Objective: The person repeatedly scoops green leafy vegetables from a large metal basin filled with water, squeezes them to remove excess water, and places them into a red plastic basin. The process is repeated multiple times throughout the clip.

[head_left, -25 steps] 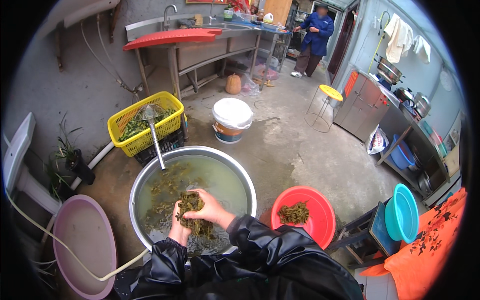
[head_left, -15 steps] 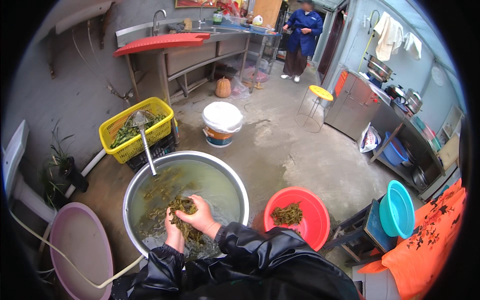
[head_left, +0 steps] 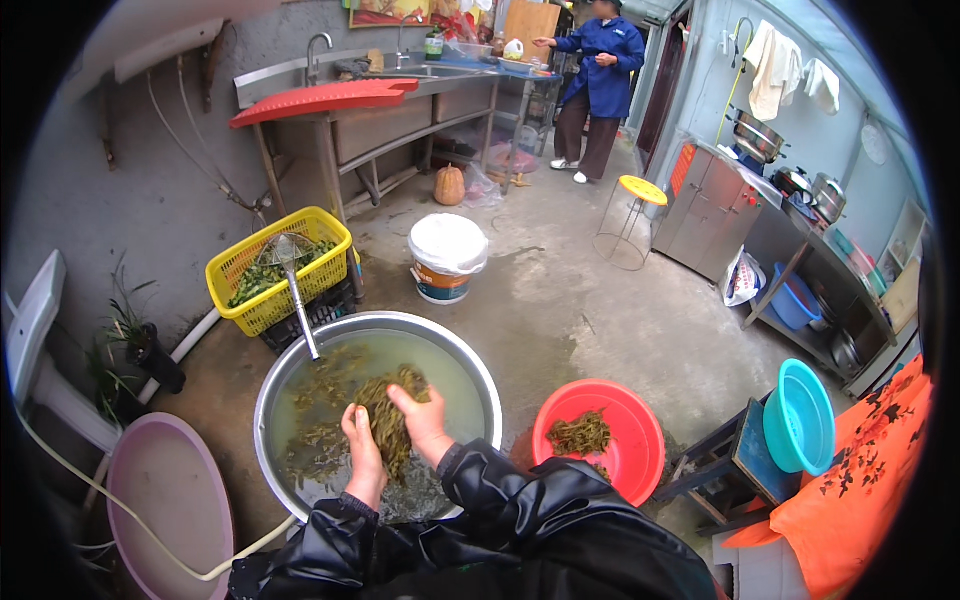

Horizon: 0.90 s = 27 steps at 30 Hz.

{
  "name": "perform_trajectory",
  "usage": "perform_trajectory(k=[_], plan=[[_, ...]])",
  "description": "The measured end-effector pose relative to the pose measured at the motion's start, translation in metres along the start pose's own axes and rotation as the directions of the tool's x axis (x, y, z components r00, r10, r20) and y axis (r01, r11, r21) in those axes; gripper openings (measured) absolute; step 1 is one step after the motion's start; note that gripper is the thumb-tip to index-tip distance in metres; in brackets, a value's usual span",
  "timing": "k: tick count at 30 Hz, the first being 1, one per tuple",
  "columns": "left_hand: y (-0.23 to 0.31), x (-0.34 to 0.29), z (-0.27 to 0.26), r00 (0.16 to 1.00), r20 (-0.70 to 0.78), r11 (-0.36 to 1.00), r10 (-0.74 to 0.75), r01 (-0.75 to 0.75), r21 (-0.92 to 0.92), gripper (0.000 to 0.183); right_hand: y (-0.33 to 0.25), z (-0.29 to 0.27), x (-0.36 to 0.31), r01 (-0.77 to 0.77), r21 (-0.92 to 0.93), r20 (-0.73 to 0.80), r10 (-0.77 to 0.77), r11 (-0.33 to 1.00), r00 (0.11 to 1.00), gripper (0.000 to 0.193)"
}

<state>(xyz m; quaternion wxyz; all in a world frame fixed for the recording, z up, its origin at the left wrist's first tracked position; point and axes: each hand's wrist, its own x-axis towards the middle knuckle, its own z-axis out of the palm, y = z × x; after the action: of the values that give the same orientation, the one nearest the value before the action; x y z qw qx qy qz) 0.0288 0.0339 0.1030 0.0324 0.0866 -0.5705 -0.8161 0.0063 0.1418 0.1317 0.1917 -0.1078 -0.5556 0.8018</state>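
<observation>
A large round metal basin [head_left: 478, 390] of cloudy greenish water stands before me. Over its near half, my left hand [head_left: 364, 455] and my right hand [head_left: 424, 422] hold a clump of wet, dark green leafy vegetables [head_left: 395, 415] between them. The left palm supports the clump from one side; the right fingers wrap its other side, thumb on top. More loose leaves [head_left: 325, 440] float in the water to the left. A red plastic basin [head_left: 640, 455] at right contains a smaller pile of similar leaves [head_left: 580, 433].
A yellow basket [head_left: 335, 262] of greens, with a metal skimmer [head_left: 300, 300] across it, stands behind the metal basin. A white-topped bucket [head_left: 448, 258] is farther back. A purple tub [head_left: 165, 500] leans at left; a turquoise basin [head_left: 798, 415] sits on a stool. A person in blue [head_left: 602, 85] stands far off.
My hands have moved apart slightly, and the clump between them has spread out and risen. The far person has stretched an arm toward the counter. The view has shifted slightly.
</observation>
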Motion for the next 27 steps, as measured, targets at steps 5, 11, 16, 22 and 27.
perform_trajectory(k=[5, 11, 16, 22, 27], plan=[[0.001, -0.031, 0.023, 0.965, 0.144, 0.957, -0.219, 0.241, -0.162, 0.073, -0.021, 0.0, 0.014, 0.095, 0.072, -0.185, -0.08, 0.993, 0.979, 0.036], [0.003, -0.021, 0.027, 0.911, 0.14, 0.846, -0.388, 0.412, -0.337, 0.07, -0.024, 0.007, -0.004, -0.071, 0.282, -0.193, 0.13, 0.957, 0.973, 0.042], [0.024, -0.001, 0.01, 0.896, 0.308, 0.749, -0.32, 0.439, -0.497, 0.087, -0.014, 0.011, -0.021, -0.25, 0.326, -0.074, 0.289, 0.912, 0.955, 0.039], [0.028, 0.008, -0.003, 0.904, 0.351, 0.72, -0.243, 0.411, -0.559, 0.063, -0.01, 0.013, -0.031, -0.339, 0.245, 0.106, 0.323, 0.908, 0.941, 0.046], [0.026, 0.015, -0.003, 0.915, 0.289, 0.749, -0.283, 0.399, -0.529, 0.053, -0.011, 0.012, -0.033, -0.272, 0.231, 0.109, 0.253, 0.934, 0.961, 0.045]])
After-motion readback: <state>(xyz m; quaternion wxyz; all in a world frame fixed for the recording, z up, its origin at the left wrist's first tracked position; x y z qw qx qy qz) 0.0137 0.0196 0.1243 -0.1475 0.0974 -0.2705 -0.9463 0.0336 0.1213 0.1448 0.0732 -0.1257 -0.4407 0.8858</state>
